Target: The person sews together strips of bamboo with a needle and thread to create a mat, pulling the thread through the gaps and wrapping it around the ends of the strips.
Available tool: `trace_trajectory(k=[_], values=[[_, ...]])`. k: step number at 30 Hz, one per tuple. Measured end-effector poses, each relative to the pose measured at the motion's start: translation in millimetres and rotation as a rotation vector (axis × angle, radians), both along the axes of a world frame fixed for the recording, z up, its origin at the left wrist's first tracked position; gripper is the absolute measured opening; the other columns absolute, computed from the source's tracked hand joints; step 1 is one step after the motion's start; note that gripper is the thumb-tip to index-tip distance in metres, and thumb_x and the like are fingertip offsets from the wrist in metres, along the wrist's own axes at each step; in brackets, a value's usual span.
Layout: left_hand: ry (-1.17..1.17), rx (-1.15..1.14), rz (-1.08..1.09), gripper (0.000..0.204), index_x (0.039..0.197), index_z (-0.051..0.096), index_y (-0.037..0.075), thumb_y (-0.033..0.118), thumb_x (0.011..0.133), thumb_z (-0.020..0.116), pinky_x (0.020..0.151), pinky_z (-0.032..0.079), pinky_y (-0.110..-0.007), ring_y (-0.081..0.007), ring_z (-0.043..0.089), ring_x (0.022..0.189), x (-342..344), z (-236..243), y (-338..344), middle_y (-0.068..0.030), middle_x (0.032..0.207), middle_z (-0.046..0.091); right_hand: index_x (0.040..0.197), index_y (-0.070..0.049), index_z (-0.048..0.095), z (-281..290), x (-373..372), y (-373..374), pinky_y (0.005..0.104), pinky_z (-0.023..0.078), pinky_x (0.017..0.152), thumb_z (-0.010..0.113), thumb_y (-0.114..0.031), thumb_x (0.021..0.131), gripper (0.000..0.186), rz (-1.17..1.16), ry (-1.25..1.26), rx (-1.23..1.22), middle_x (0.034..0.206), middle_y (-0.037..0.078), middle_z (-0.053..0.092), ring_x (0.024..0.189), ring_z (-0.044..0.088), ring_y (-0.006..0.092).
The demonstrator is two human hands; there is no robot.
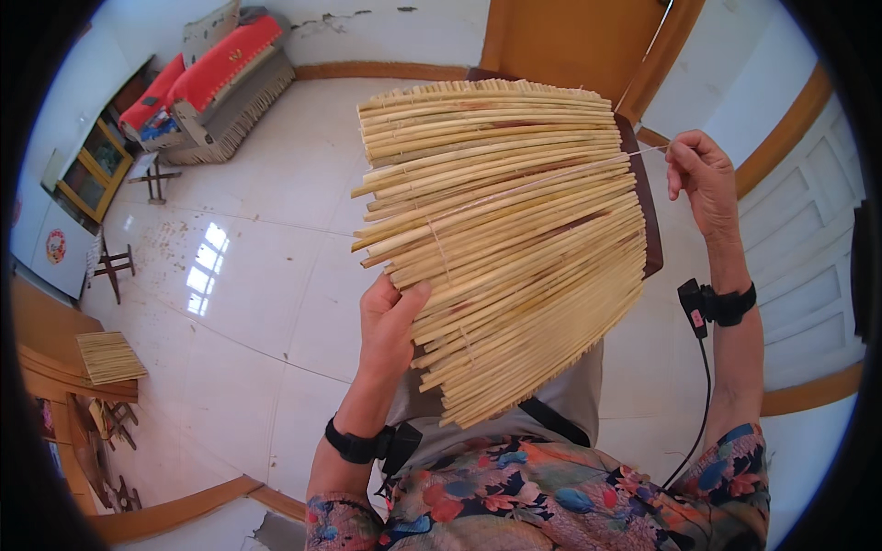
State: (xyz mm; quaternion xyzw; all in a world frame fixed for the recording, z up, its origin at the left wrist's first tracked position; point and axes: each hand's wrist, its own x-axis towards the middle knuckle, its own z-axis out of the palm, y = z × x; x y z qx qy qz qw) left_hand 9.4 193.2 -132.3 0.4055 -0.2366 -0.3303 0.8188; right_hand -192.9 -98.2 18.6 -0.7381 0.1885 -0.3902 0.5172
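A mat of pale yellow stalks (528, 253), laid side by side and tied with thin thread, fans out in front of me. My left hand (386, 321) grips its left edge, with the thumb on top and the fingers partly hidden beneath. Off the mat's right edge, my right hand (702, 174) is closed in a pinch on a thin white thread (649, 151). That thread stretches over the stalks toward the left side, where short cross stitches show. A dark brown surface (653, 230) peeks out under the mat's right edge.
A smaller stalk mat (111, 357) lies at the left. Folding stools (112, 266) stand near a cabinet (95, 170). A sofa with a red cover (225, 69) is at the far left. A brown door (579, 46) is ahead; a white panelled door (799, 248) stands right.
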Motion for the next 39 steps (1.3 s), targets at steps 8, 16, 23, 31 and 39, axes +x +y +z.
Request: trace_trajectory(k=[8,16,23,31,39], values=[[-0.170,0.037,0.080,0.030,0.117,0.052,-0.005,0.002,0.088,0.052,0.088,0.043,-0.027,-0.0107,0.055,0.101,-18,40,34,-0.0070,0.111,0.060,0.097,-0.001,0.057,15,24,46,0.0249,0.054,0.054,0.056,-0.015,0.091,0.015,0.241,-0.564,0.409,0.093,0.013,0.064,0.063,0.062,0.0133],[-0.436,0.200,0.159,0.031,0.118,0.052,-0.004,-0.002,0.087,0.052,0.088,0.042,-0.025,-0.0096,0.054,0.100,-35,69,51,-0.0055,0.110,0.060,0.095,-0.002,0.062,7,54,123,0.0250,0.052,0.055,0.059,-0.009,0.088,0.011,0.542,-0.069,-0.064,0.082,0.006,0.061,0.061,0.061,0.0135],[-0.473,0.427,0.155,0.028,0.115,0.054,-0.004,-0.001,0.087,0.053,0.087,0.042,-0.025,-0.0092,0.054,0.098,-40,78,42,-0.0051,0.107,0.061,0.096,-0.004,0.065,-37,74,147,0.0318,0.049,0.066,0.063,-0.009,0.083,0.015,0.384,0.087,-0.568,0.085,0.011,0.060,0.076,0.060,0.0264],[-0.506,0.425,0.116,0.028,0.114,0.054,-0.004,-0.002,0.086,0.053,0.086,0.042,-0.025,-0.0100,0.054,0.097,-39,77,39,-0.0055,0.107,0.061,0.095,-0.004,0.065,-55,74,147,0.0341,0.049,0.067,0.061,-0.011,0.083,0.014,0.340,0.060,-0.466,0.081,0.011,0.060,0.076,0.060,0.0282],[-0.449,0.381,0.075,0.033,0.119,0.051,-0.004,-0.003,0.086,0.053,0.089,0.042,-0.026,-0.0116,0.054,0.100,-34,81,42,-0.0071,0.111,0.059,0.093,-0.002,0.065,-46,76,146,0.0343,0.049,0.067,0.061,-0.010,0.083,0.014,0.389,0.072,-0.440,0.081,0.013,0.061,0.077,0.061,0.0288]])
